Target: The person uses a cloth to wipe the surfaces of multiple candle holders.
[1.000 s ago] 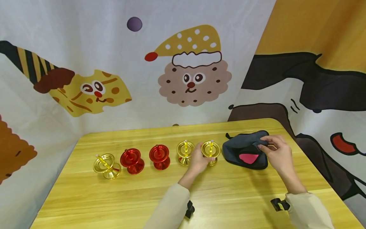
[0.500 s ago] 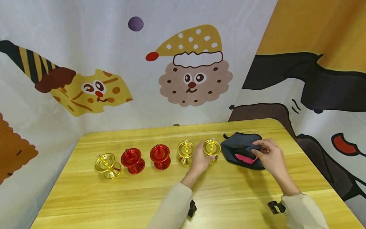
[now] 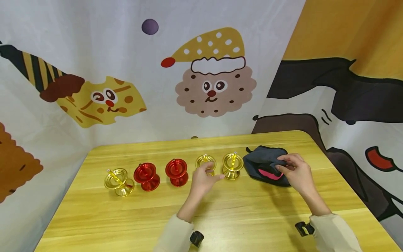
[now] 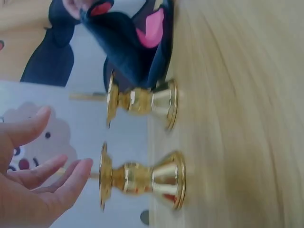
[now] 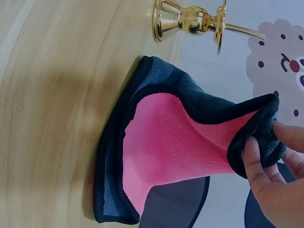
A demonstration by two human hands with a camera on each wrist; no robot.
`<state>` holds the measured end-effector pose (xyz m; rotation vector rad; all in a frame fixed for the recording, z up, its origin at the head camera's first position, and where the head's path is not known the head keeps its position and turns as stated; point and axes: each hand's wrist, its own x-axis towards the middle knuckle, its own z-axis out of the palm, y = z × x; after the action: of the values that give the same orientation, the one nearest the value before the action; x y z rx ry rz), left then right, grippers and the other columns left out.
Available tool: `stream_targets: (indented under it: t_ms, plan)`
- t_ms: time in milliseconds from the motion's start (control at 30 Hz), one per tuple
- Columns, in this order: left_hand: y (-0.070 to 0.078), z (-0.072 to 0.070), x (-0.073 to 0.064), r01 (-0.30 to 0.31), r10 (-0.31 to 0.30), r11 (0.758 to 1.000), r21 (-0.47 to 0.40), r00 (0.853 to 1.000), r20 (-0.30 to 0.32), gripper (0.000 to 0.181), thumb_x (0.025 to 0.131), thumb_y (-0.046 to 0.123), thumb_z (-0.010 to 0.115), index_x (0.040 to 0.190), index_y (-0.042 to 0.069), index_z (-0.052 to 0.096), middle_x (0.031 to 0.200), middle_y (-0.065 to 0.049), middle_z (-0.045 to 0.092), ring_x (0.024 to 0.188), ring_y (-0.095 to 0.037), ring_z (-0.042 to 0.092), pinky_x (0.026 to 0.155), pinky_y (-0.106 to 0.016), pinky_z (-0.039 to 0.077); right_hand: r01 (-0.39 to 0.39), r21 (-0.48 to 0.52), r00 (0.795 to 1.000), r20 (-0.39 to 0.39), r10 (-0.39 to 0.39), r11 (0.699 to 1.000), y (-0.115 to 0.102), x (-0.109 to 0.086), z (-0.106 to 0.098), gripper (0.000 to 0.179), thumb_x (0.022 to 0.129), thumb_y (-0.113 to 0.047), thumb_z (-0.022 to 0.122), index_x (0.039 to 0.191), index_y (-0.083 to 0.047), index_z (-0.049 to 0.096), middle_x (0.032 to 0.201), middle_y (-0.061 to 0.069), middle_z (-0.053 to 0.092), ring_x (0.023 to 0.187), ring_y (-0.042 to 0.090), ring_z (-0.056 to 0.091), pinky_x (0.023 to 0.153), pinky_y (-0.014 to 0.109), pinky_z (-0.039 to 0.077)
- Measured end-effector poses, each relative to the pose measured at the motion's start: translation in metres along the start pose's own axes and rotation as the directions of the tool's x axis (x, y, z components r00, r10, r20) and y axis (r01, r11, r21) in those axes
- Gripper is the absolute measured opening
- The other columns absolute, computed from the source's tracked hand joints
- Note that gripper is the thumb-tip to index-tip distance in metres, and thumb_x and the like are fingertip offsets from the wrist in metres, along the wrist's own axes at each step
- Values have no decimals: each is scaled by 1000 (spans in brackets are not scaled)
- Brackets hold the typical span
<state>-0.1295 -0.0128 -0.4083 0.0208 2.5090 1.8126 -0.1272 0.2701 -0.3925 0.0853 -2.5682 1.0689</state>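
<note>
My left hand [image 3: 201, 180] hovers with fingers spread in front of a gold candle holder [image 3: 206, 160], partly hiding it; it grips nothing. In the left wrist view its fingertips lie near that holder's rod, and whether they touch is unclear. Just to the right, a second gold candle holder [image 3: 232, 171] stands upright and free of the hand. My right hand [image 3: 299, 173] pinches a raised corner of a cloth [image 3: 262, 155], dark blue-grey on one side and pink [image 5: 161, 137] on the other. The rest of the cloth lies crumpled on the table.
Two red candle holders [image 3: 149, 182] and another gold candle holder [image 3: 124, 189] stand in the row to the left. All are on a wooden table [image 3: 126, 224] whose back edge meets a curtain [image 3: 119, 45] printed with cartoon figures.
My left hand has let go of the rightmost gold holder and moved left. My right hand has shifted slightly left, folding the cloth's corner over more of the pink patch.
</note>
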Motion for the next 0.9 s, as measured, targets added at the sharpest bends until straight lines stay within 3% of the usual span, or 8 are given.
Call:
stream_targets:
  t_ms: [133,300,500,700,900]
  plan:
    - [-4,-17,-2,-6,8,1000,30,997,-76,47,69,13,80,109,-4,61,105,-18,62,96,-31,58,76,-37,51,8,-8,1000,4,-8,1000,1,-1,1,21,75,4,70,96,1,65,92,9,53,76,4,46,63,5,39]
    - [-8,-29,3,-29,43,995,96,988,-147,57,65,10,82,113,-6,58,111,-20,59,105,-35,54,85,-43,47,-9,-7,999,31,9,1000,2,-3,0,21,76,2,70,97,0,65,94,9,53,78,7,48,64,5,40]
    - [-21,-27,16,-26,44,987,156,993,-110,73,60,11,85,123,-4,52,121,-19,55,114,-36,47,95,-50,37,-8,3,998,55,8,1000,1,-4,1,22,76,2,70,97,0,65,96,10,53,80,9,49,65,5,41]
    - [-37,-21,28,-52,67,979,195,996,-67,71,57,10,86,119,2,53,110,-15,61,107,-34,53,90,-48,41,-9,3,998,69,9,1000,2,-6,0,22,75,3,71,96,-1,65,95,9,53,76,6,48,61,9,43]
    - [-41,-20,31,-54,65,984,169,996,-62,71,60,12,85,121,1,51,110,-17,60,107,-34,53,90,-49,41,-16,2,996,87,16,1000,0,-8,-4,21,77,-1,71,97,-1,65,96,9,54,77,6,49,64,8,42]
